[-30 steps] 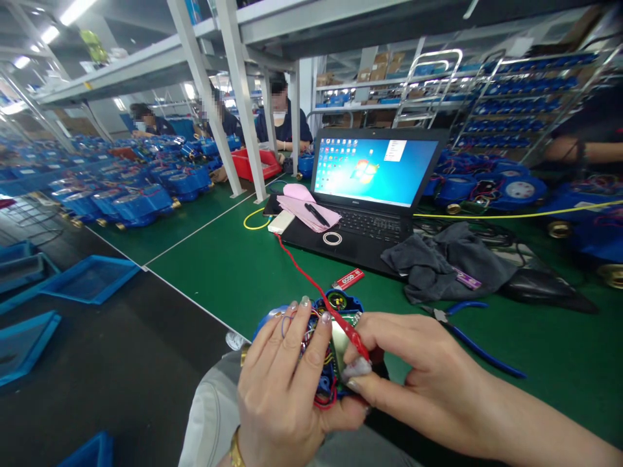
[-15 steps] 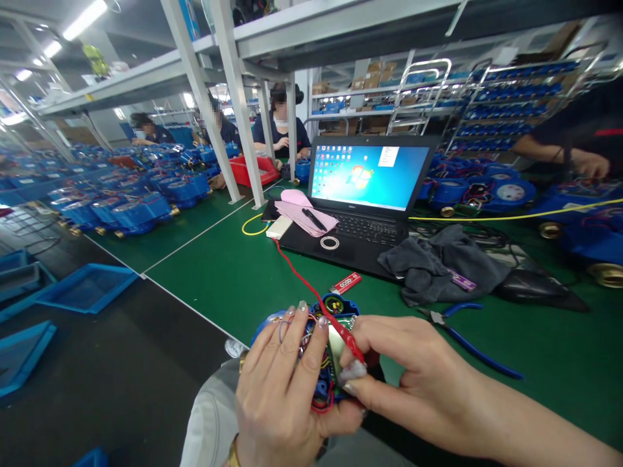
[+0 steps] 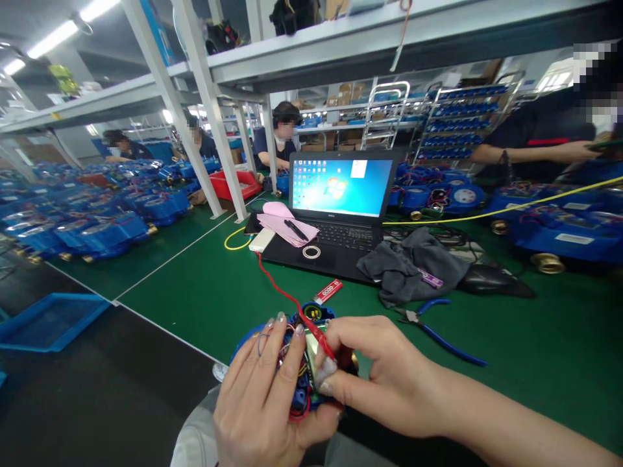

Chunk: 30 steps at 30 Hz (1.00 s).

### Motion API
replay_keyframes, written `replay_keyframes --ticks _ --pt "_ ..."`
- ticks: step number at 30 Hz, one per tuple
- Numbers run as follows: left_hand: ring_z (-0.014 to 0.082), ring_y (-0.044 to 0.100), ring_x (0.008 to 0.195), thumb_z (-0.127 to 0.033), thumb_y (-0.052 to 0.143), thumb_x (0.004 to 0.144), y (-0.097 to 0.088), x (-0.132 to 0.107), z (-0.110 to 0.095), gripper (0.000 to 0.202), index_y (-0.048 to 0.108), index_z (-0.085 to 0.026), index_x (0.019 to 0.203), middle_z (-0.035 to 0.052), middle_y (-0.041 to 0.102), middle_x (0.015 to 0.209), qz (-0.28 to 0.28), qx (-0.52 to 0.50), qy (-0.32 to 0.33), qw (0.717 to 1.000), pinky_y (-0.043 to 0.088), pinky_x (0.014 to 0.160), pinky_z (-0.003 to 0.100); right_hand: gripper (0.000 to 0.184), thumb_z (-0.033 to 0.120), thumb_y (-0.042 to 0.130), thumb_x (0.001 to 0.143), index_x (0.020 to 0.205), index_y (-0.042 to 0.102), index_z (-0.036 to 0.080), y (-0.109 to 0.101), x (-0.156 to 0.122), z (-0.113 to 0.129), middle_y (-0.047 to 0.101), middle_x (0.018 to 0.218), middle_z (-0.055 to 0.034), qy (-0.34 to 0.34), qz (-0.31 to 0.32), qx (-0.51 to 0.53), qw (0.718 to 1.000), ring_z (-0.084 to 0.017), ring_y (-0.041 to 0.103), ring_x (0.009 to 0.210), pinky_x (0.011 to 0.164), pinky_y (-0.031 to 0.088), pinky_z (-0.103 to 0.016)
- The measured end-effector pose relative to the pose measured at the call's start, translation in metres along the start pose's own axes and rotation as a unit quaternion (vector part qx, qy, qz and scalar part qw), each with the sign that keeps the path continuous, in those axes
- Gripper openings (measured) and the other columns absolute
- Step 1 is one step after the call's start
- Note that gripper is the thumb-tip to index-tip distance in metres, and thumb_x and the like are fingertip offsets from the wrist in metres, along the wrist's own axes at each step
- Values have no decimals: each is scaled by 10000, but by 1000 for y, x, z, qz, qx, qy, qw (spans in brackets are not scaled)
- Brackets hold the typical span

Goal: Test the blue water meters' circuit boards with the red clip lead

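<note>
In the lower middle, a blue meter body (image 3: 300, 397) with wires, a circuit board and a pale display panel sits under both hands. My left hand (image 3: 265, 395) lies over it with the fingers stretched across the wires and the thumb along the near edge, holding it steady. My right hand (image 3: 384, 376) pinches the end of a red cable (image 3: 280, 290) wrapped in whitish material, pressed at the board beside the panel. The exact contact point is hidden by the fingers. The cable runs to a small white box (image 3: 261, 240) at the laptop's left.
A laptop (image 3: 335, 188) stands behind, with pink paper (image 3: 287, 224) and a black pen on it. To the right lie a grey cloth (image 3: 418, 263) and blue-handled cutters (image 3: 442, 337). A red-and-white stick (image 3: 328, 292) lies ahead. Blue meters (image 3: 111, 230) crowd the left; co-workers sit beyond.
The view has turned, so the bench things sit further left. My hands keep the same hold. At right, the co-worker's hand has lifted off the blue meters.
</note>
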<state>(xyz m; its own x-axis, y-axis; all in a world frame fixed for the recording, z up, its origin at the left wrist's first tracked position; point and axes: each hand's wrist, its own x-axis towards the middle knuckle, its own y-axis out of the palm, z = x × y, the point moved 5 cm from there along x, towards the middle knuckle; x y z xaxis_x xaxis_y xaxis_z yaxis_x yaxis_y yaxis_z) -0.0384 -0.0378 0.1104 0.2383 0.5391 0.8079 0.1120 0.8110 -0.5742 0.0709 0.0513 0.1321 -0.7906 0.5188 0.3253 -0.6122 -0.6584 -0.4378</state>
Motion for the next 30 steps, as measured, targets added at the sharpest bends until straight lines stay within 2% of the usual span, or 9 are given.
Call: replay_keyframes --ticks 5,8,11,15,19,22,26,28,30 --pt "282 622 1040 -519 586 820 2 2 2 529 641 -76 1106 190 643 1145 -8 9 4 1000 463 925 399 351 481 628 789 817 537 143 -14 10 -26 566 714 -10 71 -63 218 971 -108 519 609 584 445 -231" --pt "284 619 1047 -506 595 816 1 2 2 533 632 -72 1123 194 635 1160 -2 11 17 1000 477 905 407 301 424 490 890 949 566 139 -38 18 -50 640 808 -48 133 -61 -14 989 -134 599 697 623 472 -240" --pt "283 625 1038 -476 619 804 1 2 3 527 625 -64 1132 199 632 1163 -7 18 27 999 492 887 416 185 238 467 882 944 609 139 -75 13 -78 665 796 -62 238 -71 -276 929 -171 620 740 644 440 -261" --pt "287 634 1020 -506 622 787 3 -1 7 564 626 -58 1129 208 636 1152 -19 27 52 998 515 848 424 82 206 631 734 744 649 127 -111 -21 -95 657 719 -118 318 -42 -392 862 -278 616 728 603 376 -316" --pt "282 640 1006 -518 618 775 2 -3 11 565 629 -77 1129 192 643 1145 -39 11 66 997 526 836 418 107 51 689 559 625 639 119 -116 -60 -95 643 666 -138 370 7 -441 818 -333 623 677 542 357 -313" --pt "280 643 997 -511 625 768 1 -3 12 555 631 -87 1126 181 645 1148 -45 2 70 997 520 856 412 178 -43 621 556 640 657 109 -103 -60 -96 655 691 -142 352 22 -435 828 -332 643 720 583 405 -325" --pt "278 640 1004 -481 643 760 4 -7 19 564 607 -92 1168 169 627 1187 -26 8 88 996 512 884 393 216 21 540 780 941 677 66 -78 -24 -96 671 961 -194 272 -19 -386 881 -309 624 971 833 444 -383" --pt "266 640 1002 -472 647 757 10 -13 26 587 582 -106 1211 155 610 1222 -17 -9 119 993 508 894 367 338 110 501 889 1220 554 67 -67 -10 -89 610 1173 -186 229 -35 -345 910 -246 587 1086 938 425 -351" --pt "247 632 1021 -444 644 766 21 -20 34 581 554 -149 1258 126 580 1274 -21 -72 124 989 485 938 346 614 212 674 816 1369 415 144 -52 -4 -80 570 1275 -104 189 -3 -298 936 -184 563 1142 938 446 -249"
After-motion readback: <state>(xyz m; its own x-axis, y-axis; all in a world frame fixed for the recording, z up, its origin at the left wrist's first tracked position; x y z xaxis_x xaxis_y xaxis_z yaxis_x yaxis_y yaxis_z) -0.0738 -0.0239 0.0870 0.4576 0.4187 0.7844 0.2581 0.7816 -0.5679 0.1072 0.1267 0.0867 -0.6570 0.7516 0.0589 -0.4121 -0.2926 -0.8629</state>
